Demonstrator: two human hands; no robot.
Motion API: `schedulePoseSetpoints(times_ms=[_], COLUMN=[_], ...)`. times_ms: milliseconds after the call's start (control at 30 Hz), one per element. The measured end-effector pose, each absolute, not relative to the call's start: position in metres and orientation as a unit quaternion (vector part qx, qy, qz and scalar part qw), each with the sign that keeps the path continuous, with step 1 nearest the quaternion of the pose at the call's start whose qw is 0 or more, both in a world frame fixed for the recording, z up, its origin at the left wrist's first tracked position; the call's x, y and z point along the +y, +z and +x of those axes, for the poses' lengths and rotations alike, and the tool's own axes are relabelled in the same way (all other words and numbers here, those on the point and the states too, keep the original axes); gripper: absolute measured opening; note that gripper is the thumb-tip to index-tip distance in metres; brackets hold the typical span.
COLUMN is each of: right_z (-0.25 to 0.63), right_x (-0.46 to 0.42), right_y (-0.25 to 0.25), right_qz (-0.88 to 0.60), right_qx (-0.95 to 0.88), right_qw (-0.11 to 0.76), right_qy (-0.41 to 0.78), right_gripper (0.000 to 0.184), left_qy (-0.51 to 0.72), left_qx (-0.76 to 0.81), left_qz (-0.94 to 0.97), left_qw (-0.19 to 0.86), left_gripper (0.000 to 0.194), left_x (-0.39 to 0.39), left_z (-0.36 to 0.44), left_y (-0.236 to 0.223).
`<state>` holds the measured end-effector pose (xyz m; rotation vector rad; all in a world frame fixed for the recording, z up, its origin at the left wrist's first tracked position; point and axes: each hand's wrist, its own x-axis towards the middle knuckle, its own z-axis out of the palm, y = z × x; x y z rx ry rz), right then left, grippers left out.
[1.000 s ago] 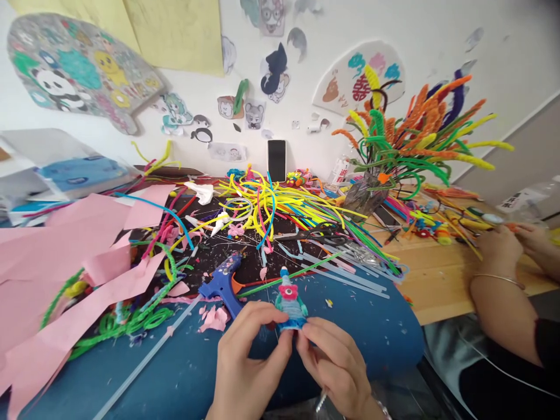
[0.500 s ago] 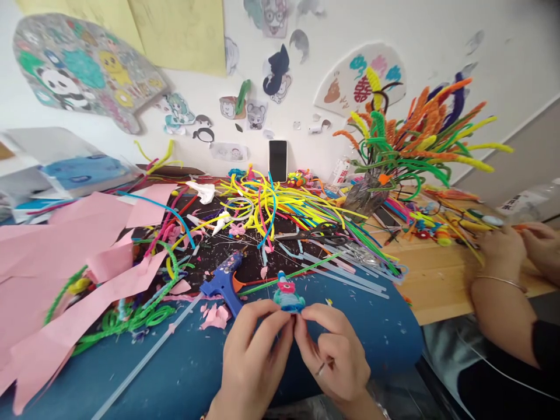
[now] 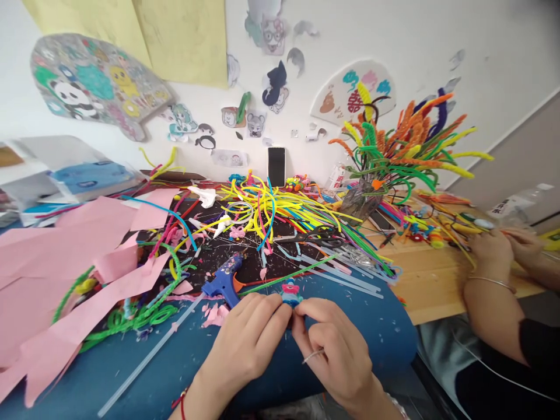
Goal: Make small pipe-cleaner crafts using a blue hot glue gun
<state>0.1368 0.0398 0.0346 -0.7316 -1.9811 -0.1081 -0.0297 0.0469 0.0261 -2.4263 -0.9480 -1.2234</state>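
Note:
My left hand (image 3: 245, 341) and my right hand (image 3: 335, 347) meet over the blue mat (image 3: 371, 332), both pinched on a small pipe-cleaner figure (image 3: 291, 293) with a blue body and pink top. Only its upper part shows above my fingertips. A thin pale strand (image 3: 312, 354) lies across my right hand's fingers. The blue glue gun (image 3: 223, 280) lies just left of my left hand, nozzle pointing away from me.
Pink paper sheets (image 3: 65, 256) and green pipe cleaners (image 3: 131, 318) cover the left. A yellow pipe-cleaner heap (image 3: 271, 204), scissors (image 3: 319, 236) and glue sticks (image 3: 345, 277) lie beyond. A phone (image 3: 276, 166) leans on the wall. Another person's hands (image 3: 494, 251) work at the right.
My hands have closed lower around the figure, hiding more of it, and it has sunk toward the mat. The view has tilted slightly downward.

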Motion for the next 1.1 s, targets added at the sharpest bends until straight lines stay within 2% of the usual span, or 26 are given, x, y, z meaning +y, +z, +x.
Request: schedulePoseSetpoints(times_ms=[233, 500, 767, 900, 1000, 1100], right_z=[0.132, 0.123, 0.111, 0.104, 0.102, 0.102], right_x=[0.037, 0.031, 0.025, 0.023, 0.025, 0.028], right_y=[0.049, 0.060, 0.061, 0.059, 0.058, 0.058], right_qz=[-0.341, -0.355, -0.400, -0.410, -0.409, -0.403], right_qx=[-0.817, -0.783, -0.733, -0.713, -0.713, -0.727], right_qw=[0.465, 0.511, 0.550, 0.564, 0.562, 0.545], right_qy=[-0.010, -0.005, -0.027, -0.068, -0.091, -0.106], right_gripper=[0.027, 0.034, 0.034, 0.033, 0.033, 0.032], left_qy=[-0.364, -0.344, -0.484, -0.499, -0.471, -0.436], left_qx=[-0.325, -0.298, -0.343, -0.333, -0.327, -0.313], left_qz=[-0.860, -0.882, -0.804, -0.796, -0.808, -0.831], left_qw=[0.151, 0.121, 0.050, 0.081, 0.136, 0.147], left_gripper=[0.025, 0.026, 0.016, 0.016, 0.016, 0.015], left_x=[0.051, 0.048, 0.049, 0.048, 0.046, 0.045], left_z=[-0.034, -0.042, -0.035, -0.037, -0.044, -0.049], left_y=[0.040, 0.049, 0.037, 0.034, 0.035, 0.040])
